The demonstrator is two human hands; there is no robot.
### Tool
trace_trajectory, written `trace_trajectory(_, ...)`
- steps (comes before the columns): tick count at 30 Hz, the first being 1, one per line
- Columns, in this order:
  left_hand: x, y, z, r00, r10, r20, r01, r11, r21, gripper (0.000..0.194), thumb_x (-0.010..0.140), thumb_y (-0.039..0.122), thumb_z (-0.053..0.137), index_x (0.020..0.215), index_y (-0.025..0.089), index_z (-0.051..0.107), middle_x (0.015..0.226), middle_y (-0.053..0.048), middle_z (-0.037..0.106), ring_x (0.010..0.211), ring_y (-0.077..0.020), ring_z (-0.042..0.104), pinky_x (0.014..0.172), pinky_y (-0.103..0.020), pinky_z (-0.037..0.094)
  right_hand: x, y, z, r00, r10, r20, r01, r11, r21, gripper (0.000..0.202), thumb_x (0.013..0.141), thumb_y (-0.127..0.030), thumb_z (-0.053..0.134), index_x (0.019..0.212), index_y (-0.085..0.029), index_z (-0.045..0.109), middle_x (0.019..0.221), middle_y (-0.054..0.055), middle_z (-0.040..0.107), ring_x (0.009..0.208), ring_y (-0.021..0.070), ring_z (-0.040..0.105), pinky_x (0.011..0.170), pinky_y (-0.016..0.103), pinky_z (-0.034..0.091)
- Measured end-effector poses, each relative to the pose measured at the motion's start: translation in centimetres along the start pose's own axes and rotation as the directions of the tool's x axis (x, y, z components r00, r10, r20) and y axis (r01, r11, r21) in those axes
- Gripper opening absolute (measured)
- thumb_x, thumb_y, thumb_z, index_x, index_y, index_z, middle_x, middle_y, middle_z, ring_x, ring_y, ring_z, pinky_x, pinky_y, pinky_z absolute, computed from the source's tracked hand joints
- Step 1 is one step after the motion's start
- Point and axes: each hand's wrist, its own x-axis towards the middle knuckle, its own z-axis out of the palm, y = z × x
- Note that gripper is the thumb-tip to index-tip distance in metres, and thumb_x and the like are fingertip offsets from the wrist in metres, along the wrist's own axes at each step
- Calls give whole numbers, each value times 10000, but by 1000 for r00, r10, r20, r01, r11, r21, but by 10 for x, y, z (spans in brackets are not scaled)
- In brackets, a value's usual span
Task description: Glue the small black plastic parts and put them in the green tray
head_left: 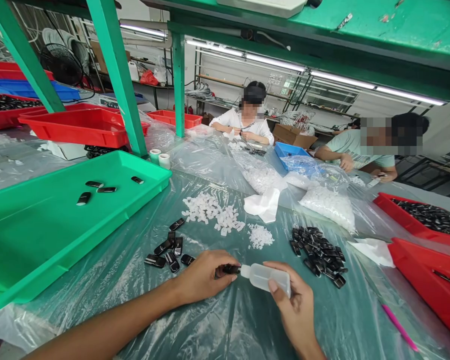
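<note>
In the middle of the table, my left hand [206, 277] pinches a small black plastic casing [230, 269]. My right hand [294, 300] grips a translucent white squeeze bottle [268, 279], tilted on its side. The bottle's nozzle points left and meets or nearly meets the casing; I cannot tell if they touch. Left of my left hand lie several black casings [172, 261]. A larger heap of black casings [318, 252] lies beyond my right hand. Farther up are white plastic pieces [210, 210] and a pile of smaller white bits [260, 236].
A green tray [60, 235] with a few casings stands left. Red trays [427, 285] line the right edge, near a pink pen [399, 327]. Bags of white pieces [328, 205] lie farther back. Green posts [116, 75] rise at left. Two people [247, 120] sit across the table.
</note>
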Motion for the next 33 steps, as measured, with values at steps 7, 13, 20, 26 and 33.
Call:
trace_trajectory(7,1,-1,2,999,-31,-27,29,997,-73,187,825,247,574,998,212,636,920,-46,617,764,-164,585,642,-229,461,0,-1,-3,999,-35,3,35,999,-33,205,756,-353,608,900,-209,633,815,49,632,672,179,555,532,225,430)
trace_trajectory(13,2,-4,3,994,-107,-31,90,936,-339,187,785,243,625,962,186,622,964,-49,596,801,-164,593,677,-238,487,6,6,2,971,224,80,-237,913,333,277,808,-427,522,904,-199,645,732,21,600,534,115,444,483,219,354)
trace_trajectory(20,2,-6,4,993,-96,-73,57,905,-421,147,769,170,619,917,170,615,967,-50,559,832,-162,579,726,-253,488,9,9,2,958,250,136,-285,830,479,273,835,-404,498,943,-199,642,718,5,582,552,114,450,550,237,350)
trace_trajectory(26,2,-5,4,991,-93,-92,44,900,-434,145,757,130,609,897,166,613,955,-47,556,830,-157,571,727,-248,484,9,9,3,957,251,145,-289,789,542,265,826,-384,518,956,-192,646,761,11,605,551,110,457,550,235,368)
trace_trajectory(33,2,-5,3,991,-120,-65,81,898,-433,150,756,177,628,904,169,611,960,-53,567,827,-167,579,721,-256,489,14,8,3,966,237,107,-236,625,744,275,867,-390,457,897,-228,678,700,16,624,770,198,587,830,380,445)
